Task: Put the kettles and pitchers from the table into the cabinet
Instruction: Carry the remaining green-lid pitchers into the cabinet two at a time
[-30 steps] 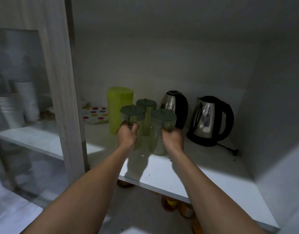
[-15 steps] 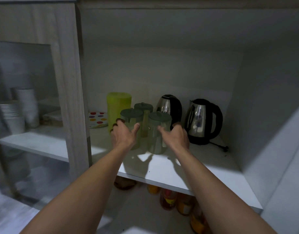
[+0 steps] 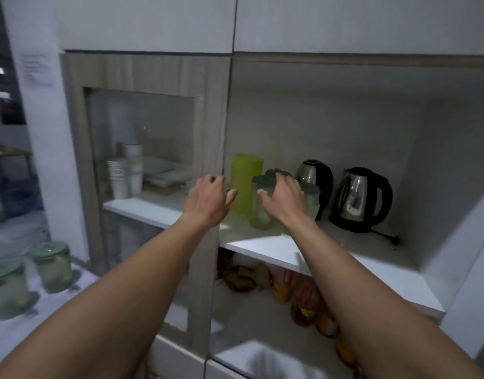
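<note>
On the white cabinet shelf stand a tall lime-green pitcher, clear green-lidded pitchers, a steel kettle with a black handle and a second steel kettle on its black base. My left hand hovers in front of the door frame, fingers relaxed, holding nothing. My right hand is in front of the clear pitchers, fingers spread, and hides part of them. Two more green-lidded clear pitchers stand on the table at the lower left.
A glass cabinet door at left has stacked cups behind it. Bottles and jars fill the shelf below. A black cord trails from the right kettle. The white cabinet side wall bounds the right.
Both hands have let go of the clear pitchers and drawn back from the shelf. The view has pulled back and to the left, bringing the table's pitchers into sight.
</note>
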A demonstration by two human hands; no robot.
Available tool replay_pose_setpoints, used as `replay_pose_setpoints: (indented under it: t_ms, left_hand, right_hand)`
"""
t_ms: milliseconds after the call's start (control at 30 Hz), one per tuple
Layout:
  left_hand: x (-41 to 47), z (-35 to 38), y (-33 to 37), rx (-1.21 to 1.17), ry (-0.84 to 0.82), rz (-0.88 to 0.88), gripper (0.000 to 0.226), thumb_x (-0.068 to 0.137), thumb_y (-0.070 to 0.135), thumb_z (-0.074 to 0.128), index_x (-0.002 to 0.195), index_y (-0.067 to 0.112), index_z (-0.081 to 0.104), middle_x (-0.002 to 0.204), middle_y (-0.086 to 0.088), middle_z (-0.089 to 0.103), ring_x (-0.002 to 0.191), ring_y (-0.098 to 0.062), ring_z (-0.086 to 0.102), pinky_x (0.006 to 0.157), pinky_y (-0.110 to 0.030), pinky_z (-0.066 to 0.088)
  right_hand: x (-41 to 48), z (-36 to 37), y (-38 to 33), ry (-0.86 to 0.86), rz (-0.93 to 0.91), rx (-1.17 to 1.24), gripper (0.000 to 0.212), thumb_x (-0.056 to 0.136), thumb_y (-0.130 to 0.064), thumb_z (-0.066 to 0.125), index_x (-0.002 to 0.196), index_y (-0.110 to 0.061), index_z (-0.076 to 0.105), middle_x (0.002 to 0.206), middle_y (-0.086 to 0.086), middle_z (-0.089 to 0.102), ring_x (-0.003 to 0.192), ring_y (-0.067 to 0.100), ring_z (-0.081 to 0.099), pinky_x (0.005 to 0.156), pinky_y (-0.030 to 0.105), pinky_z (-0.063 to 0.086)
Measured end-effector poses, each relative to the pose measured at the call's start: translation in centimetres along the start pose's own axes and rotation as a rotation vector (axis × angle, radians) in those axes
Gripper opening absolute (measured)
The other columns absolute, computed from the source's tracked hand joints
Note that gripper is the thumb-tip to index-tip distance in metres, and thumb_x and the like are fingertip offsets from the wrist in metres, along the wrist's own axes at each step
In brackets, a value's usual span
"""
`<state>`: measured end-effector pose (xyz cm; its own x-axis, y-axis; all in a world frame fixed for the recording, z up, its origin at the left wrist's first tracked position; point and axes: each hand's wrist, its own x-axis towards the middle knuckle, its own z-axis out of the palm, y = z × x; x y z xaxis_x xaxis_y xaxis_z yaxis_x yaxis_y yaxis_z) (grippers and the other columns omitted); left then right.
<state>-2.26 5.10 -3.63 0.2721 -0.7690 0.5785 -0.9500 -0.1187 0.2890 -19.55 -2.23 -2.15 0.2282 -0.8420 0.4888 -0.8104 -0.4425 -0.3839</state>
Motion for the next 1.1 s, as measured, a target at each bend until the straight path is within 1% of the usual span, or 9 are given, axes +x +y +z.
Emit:
replay_pose_setpoints:
  t_ms: [133,233,333,467,600,700,800,967,1100]
  left_hand:
    - [-3.7,-4.7,-6.2,0.097,-0.003,-0.042,0.056,0.099,0.055,0.04,0.134,0.014,0.053,0.131,-0.017,0.056,0.121,-0.038,0.05,0.1,-0.046,0.044]
    - [-6.4,-7.7,-10.2,0.152,-0.035,-0.092,0.056,0.1,0.054,0.037,0.137,0.015,0.051,0.135,-0.017,0.055,0.124,-0.037,0.05,0.101,-0.045,0.043]
    - [-8.7,-10.6,-13.8,0.203,-0.027,-0.139,0.059,0.101,0.052,0.037,0.143,0.013,0.045,0.141,-0.017,0.051,0.13,-0.037,0.046,0.105,-0.046,0.039]
    - [-11.4,-13.9,-19.4,0.254,-0.013,-0.234,0.062,0.101,0.054,0.033,0.147,0.013,0.042,0.146,-0.018,0.048,0.135,-0.035,0.041,0.11,-0.05,0.036]
    - [-13.5,-15.6,-24.0,0.295,-0.001,-0.33,0.063,0.102,0.054,0.031,0.15,0.014,0.038,0.152,-0.017,0.041,0.143,-0.035,0.031,0.116,-0.052,0.027]
    - [-14.6,-15.8,-27.5,0.324,-0.008,-0.396,0.064,0.101,0.055,0.03,0.151,0.014,0.037,0.154,-0.017,0.039,0.146,-0.035,0.026,0.118,-0.051,0.024]
    - [-15.5,-15.1,-31.6,0.356,-0.026,-0.462,0.068,0.099,0.059,0.027,0.149,0.015,0.038,0.153,-0.016,0.041,0.145,-0.035,0.028,0.117,-0.053,0.025]
    - [-15.8,-13.1,-37.4,0.401,-0.035,-0.57,0.063,0.1,0.055,0.033,0.148,0.015,0.041,0.151,-0.014,0.043,0.142,-0.035,0.03,0.114,-0.053,0.028]
    - [-15.2,-10.3,-42.4,0.398,-0.049,-0.645,0.063,0.1,0.054,0.035,0.149,0.016,0.039,0.152,-0.013,0.042,0.142,-0.035,0.03,0.114,-0.051,0.027]
  right_hand:
    - [-3.1,1.9,-6.5,-0.045,-0.076,0.032,0.072,0.097,-0.05,0.056,0.152,-0.009,0.036,0.155,0.016,0.041,0.148,0.036,0.03,0.119,0.053,0.028]
    - [-5.0,3.8,-10.8,-0.088,-0.131,0.069,0.071,0.097,-0.05,0.055,0.153,-0.011,0.037,0.156,0.014,0.041,0.147,0.035,0.031,0.119,0.052,0.029]
    - [-6.4,5.9,-15.1,-0.132,-0.178,0.096,0.072,0.098,-0.049,0.055,0.155,-0.012,0.035,0.159,0.012,0.039,0.149,0.033,0.029,0.12,0.052,0.028]
    - [-8.1,8.6,-21.0,-0.185,-0.241,0.139,0.07,0.098,-0.046,0.056,0.154,-0.01,0.035,0.158,0.015,0.039,0.149,0.034,0.028,0.119,0.052,0.025]
    - [-9.1,11.9,-25.4,-0.245,-0.328,0.146,0.069,0.097,-0.048,0.055,0.151,-0.009,0.037,0.152,0.015,0.044,0.145,0.036,0.032,0.117,0.051,0.03]
    - [-9.3,14.8,-28.4,-0.286,-0.387,0.164,0.066,0.098,-0.046,0.055,0.149,-0.008,0.039,0.151,0.014,0.045,0.143,0.034,0.035,0.115,0.049,0.033]
    - [-9.6,18.3,-31.0,-0.324,-0.426,0.188,0.066,0.098,-0.045,0.057,0.15,-0.009,0.038,0.152,0.014,0.045,0.142,0.033,0.036,0.115,0.05,0.034]
    - [-8.9,26.0,-34.8,-0.411,-0.469,0.211,0.068,0.098,-0.047,0.056,0.15,-0.007,0.036,0.154,0.017,0.042,0.145,0.035,0.031,0.117,0.054,0.03]
    - [-7.3,32.1,-37.3,-0.469,-0.516,0.221,0.064,0.099,-0.046,0.055,0.147,-0.008,0.039,0.149,0.017,0.046,0.143,0.035,0.034,0.115,0.054,0.032]
